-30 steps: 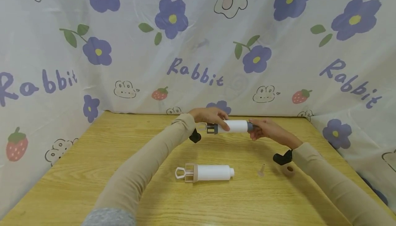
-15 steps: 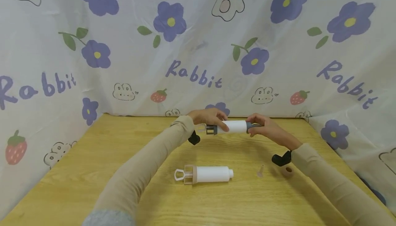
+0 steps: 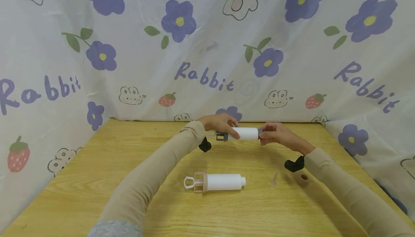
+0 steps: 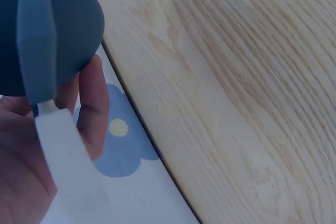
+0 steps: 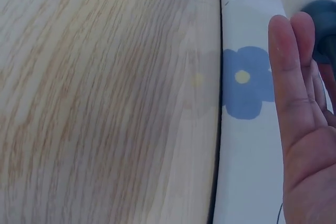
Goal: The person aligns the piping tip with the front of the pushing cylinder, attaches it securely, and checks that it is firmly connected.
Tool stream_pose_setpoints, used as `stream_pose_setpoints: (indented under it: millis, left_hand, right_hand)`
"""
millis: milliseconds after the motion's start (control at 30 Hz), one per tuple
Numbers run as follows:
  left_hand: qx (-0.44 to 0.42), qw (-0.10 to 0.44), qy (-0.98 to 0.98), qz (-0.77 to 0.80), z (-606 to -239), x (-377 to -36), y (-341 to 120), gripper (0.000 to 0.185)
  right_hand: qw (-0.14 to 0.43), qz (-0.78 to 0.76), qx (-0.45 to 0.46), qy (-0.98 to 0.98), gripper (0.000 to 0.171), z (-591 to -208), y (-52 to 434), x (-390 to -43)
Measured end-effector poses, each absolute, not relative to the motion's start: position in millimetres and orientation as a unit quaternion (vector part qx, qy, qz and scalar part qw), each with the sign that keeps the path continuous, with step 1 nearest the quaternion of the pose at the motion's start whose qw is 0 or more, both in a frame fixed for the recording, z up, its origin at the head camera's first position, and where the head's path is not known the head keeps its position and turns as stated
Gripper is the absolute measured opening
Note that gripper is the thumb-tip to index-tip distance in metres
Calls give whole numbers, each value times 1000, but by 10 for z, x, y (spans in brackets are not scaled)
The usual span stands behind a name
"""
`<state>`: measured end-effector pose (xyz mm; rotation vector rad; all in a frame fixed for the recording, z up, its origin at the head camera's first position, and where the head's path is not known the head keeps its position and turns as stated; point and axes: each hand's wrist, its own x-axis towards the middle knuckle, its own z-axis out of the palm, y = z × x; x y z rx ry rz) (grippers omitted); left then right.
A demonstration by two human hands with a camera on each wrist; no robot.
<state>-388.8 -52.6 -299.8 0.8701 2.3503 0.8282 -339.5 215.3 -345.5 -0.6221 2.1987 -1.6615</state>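
Above the far part of the wooden table (image 3: 129,179), both hands hold a white tube (image 3: 247,133) level. My left hand (image 3: 223,123) grips its left part, beside the grey plunger frame (image 3: 221,136). My right hand (image 3: 275,133) pinches the grey cap (image 3: 259,133) on its right end. The left wrist view shows the grey round end (image 4: 47,30) and a white strip (image 4: 63,150) against my fingers (image 4: 92,108). In the right wrist view my fingers (image 5: 296,103) lie beside the grey cap (image 5: 323,24). A second white tube (image 3: 223,182) with a beige handle (image 3: 195,182) lies on the table, nearer to me.
A small clear nozzle (image 3: 273,179) and a beige ring (image 3: 303,178) lie on the table right of the second tube. A flowered cloth (image 3: 207,49) hangs behind the table and down both sides. Black wrist mounts (image 3: 293,165) sit under my sleeves.
My right hand's fingers have moved from under the grey cap to pinching its end. The tube and my left hand have hardly moved.
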Motion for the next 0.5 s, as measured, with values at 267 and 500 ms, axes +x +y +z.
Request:
stream_pose_setpoints:
  millis: [267,500]
  left_hand:
    - [323,246,864,298,-3015,-3854,-506,44]
    - [321,229,874,283,-3033,-3851,-509,47]
  right_hand:
    - [194,-600,-219,744,33,-3470,2165,-3418]
    - [147,-559,-209,789,41,-3442,2146,-3416]
